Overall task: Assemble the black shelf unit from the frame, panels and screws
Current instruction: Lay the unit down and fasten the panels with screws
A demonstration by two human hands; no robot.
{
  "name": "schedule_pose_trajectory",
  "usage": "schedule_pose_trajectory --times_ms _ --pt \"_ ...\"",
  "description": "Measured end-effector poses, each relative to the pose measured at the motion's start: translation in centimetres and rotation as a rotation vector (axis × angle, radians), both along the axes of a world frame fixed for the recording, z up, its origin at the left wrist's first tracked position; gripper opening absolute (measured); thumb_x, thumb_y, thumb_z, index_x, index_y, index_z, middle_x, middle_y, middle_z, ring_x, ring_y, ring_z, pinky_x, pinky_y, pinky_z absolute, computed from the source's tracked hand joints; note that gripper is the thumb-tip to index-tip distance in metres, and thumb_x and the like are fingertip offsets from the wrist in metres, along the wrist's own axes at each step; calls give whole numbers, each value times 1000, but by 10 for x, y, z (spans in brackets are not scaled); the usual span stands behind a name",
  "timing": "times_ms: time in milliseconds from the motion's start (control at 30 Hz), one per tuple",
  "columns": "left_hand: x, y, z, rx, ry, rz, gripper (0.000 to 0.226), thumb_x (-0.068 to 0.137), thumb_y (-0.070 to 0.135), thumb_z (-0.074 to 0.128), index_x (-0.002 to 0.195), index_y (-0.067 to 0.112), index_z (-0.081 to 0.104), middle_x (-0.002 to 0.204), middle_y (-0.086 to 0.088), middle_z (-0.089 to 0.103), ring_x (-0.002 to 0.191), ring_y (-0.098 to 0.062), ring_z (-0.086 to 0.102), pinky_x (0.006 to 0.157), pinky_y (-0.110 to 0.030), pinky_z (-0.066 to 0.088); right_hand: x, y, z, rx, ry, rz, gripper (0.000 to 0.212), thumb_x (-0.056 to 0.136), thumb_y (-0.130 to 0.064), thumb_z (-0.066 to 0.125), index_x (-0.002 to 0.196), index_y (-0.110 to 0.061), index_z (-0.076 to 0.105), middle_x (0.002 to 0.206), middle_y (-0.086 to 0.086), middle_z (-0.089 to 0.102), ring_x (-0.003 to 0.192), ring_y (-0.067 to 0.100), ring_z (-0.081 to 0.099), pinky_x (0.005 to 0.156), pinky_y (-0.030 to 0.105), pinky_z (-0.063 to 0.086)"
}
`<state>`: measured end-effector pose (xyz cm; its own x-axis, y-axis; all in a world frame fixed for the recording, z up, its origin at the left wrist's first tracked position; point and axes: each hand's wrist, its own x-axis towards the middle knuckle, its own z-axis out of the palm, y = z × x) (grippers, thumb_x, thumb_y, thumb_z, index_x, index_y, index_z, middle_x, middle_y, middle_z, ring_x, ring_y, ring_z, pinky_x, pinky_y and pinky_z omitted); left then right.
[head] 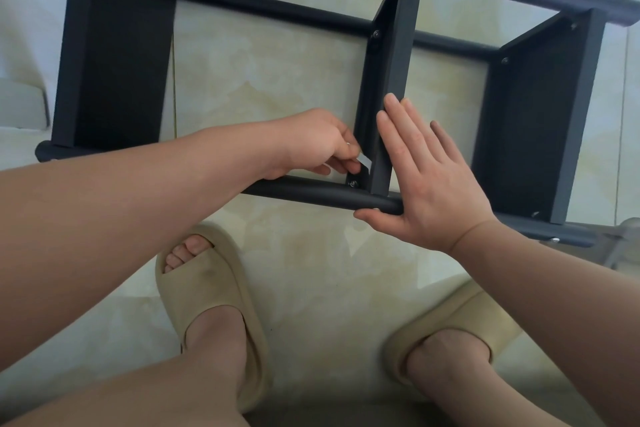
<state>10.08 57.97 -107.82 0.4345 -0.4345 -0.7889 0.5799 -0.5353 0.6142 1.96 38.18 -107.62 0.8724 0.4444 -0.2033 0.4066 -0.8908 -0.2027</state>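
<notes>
The black shelf unit lies on its side on the tiled floor, its near tube [311, 196] running across in front of my feet. Three black panels stand between the tubes: left [114, 55], middle [394, 62], right [533, 121]. My left hand [318, 144] pinches a small silver tool [363, 159] just above a screw [353, 184] at the middle panel's near corner. My right hand [426, 180] lies flat with straight fingers against the middle panel, its thumb under the near tube.
My two feet in beige slippers [207, 302] [457, 326] stand on the cream tiles close to the near tube. A pale cardboard piece [20, 104] lies at the far left. A clear plastic object [627, 239] sits at the right edge.
</notes>
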Motion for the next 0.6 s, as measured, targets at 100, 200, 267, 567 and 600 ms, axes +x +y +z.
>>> schedule_pose_trajectory --times_ms 100,200,267,567,600 --pt "0 2 -1 3 -14 -29 12 100 15 57 91 17 65 80 6 74 86 -9 67 81 -26 50 0 0 0 -7 0 1 108 87 -78 42 160 -4 15 169 9 4 156 26 3 121 57 23" --pt "0 5 -2 4 -21 -61 15 100 13 57 89 18 65 79 8 74 86 -9 66 79 -25 49 0 0 0 -14 1 4 108 87 -78 42 160 -4 14 169 9 3 156 26 2 121 56 22" --pt "0 7 -3 4 -28 -87 16 99 13 57 87 18 65 79 8 74 86 -8 67 81 -26 50 0 0 0 -14 2 2 108 87 -78 42 160 -4 14 169 9 3 156 25 2 121 56 22" --pt "-2 12 -5 -9 -54 -217 17 97 11 61 85 19 69 74 13 74 75 2 67 82 -28 51 0 0 -1 2 -11 -1 108 87 -77 44 160 -3 16 169 9 5 156 26 4 121 57 23" --pt "-3 12 -5 -6 -59 -231 17 97 11 61 84 19 69 74 12 74 77 -2 67 82 -28 51 0 0 -1 3 -11 -1 108 87 -77 45 160 -3 16 169 9 5 156 26 4 121 57 23"
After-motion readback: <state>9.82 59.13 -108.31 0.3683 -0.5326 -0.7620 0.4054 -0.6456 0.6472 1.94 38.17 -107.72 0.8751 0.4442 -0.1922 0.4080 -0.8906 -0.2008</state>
